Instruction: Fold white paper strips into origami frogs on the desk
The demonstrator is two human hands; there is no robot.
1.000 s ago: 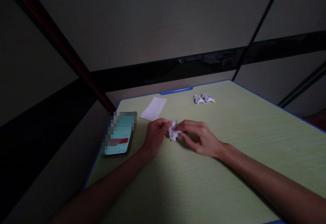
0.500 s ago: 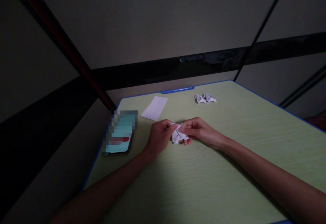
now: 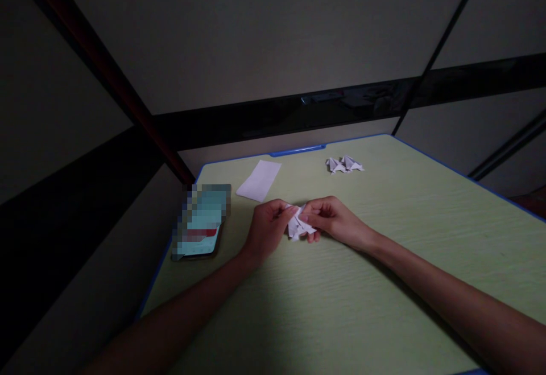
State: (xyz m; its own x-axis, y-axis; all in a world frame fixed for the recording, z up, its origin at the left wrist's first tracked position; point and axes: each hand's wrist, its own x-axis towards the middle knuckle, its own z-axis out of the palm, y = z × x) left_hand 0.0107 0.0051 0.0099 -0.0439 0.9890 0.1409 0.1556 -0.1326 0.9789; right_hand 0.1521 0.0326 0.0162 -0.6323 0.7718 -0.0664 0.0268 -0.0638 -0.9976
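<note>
A small folded white paper figure (image 3: 299, 227) is held just over the middle of the table between both of my hands. My left hand (image 3: 267, 230) pinches its left side, thumb on top. From the other side, the thumb of my right hand (image 3: 335, 218) presses on the paper, with some fingertips showing beneath it. The fingers cover part of the folds. Two finished-looking folded paper pieces (image 3: 344, 164) sit side by side farther back on the right. A flat white sheet of paper (image 3: 259, 180) lies behind my left hand.
A phone (image 3: 202, 221) with a lit, partly pixelated screen lies near the left edge of the light green table (image 3: 307, 306). The table has a blue rim, and a blue handle piece (image 3: 298, 151) at its back edge. Dark-striped panels (image 3: 277, 39) stand behind.
My right thumb has shifted slightly to the left on the folded paper. Otherwise both hands and the things on the table stay in place.
</note>
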